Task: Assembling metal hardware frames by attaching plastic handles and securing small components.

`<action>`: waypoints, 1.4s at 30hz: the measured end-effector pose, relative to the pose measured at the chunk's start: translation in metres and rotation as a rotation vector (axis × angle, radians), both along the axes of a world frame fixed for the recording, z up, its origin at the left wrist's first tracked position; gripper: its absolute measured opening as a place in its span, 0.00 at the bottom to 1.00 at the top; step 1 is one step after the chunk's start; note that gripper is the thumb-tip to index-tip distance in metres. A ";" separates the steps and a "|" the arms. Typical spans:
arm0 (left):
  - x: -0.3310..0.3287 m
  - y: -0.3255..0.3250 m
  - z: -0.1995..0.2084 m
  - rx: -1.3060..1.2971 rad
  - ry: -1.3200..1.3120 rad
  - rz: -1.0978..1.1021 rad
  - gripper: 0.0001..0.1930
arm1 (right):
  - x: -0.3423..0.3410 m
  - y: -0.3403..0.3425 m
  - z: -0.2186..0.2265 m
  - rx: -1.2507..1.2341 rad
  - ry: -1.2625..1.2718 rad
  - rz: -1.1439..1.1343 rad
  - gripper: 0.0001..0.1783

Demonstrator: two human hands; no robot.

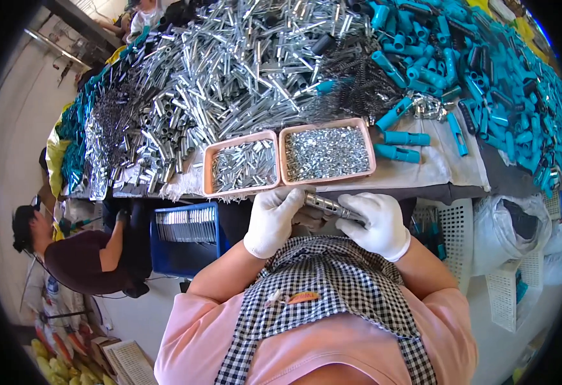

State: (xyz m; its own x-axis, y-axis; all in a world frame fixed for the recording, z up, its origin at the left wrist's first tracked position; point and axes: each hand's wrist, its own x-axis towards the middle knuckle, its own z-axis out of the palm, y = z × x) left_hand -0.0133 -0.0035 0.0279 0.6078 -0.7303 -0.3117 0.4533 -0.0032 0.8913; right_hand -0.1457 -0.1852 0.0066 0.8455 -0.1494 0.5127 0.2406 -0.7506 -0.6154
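Note:
Between my two white-gloved hands, at the table's near edge, is a shiny metal cylinder (324,204) with a ridged surface. My left hand (274,218) is closed around its left end, thumb on top. The fingers of my right hand (376,223) close on its right end, which they partly hide. Just beyond my hands stand two pink trays. The left tray (208,169) holds small metal pins, and the right tray (283,157) is filled with tiny shiny metal pieces. Several teal plastic handles (406,138) lie to the right of the trays.
A large heap of metal rods and tubes (229,70) covers the table, beside dark springs (361,74) and piled teal housings (435,64). Below the table's left edge is a blue crate (168,256) with metal rods. A co-worker (82,260) sits at left. White baskets (455,234) stand at right.

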 end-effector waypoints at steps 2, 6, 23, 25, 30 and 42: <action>-0.001 -0.010 0.000 0.003 -0.009 -0.031 0.18 | -0.002 -0.006 -0.006 0.016 -0.053 -0.029 0.22; -0.004 -0.031 0.004 0.073 -0.002 -0.091 0.20 | -0.014 -0.017 -0.015 0.136 -0.066 -0.079 0.20; 0.022 -0.266 -0.031 0.084 -1.538 -0.511 0.22 | -0.070 -0.070 -0.027 0.471 0.065 -0.353 0.18; 0.023 -0.306 -0.060 0.121 -1.832 -0.711 0.24 | -0.070 -0.066 -0.040 0.503 -0.010 -0.425 0.21; 0.006 -0.328 -0.034 0.360 -1.678 -0.924 0.27 | -0.081 -0.063 -0.044 0.659 0.093 -0.461 0.19; 0.128 -0.080 0.062 -0.002 -0.949 -0.620 0.17 | -0.041 -0.045 -0.040 0.753 0.201 -0.235 0.18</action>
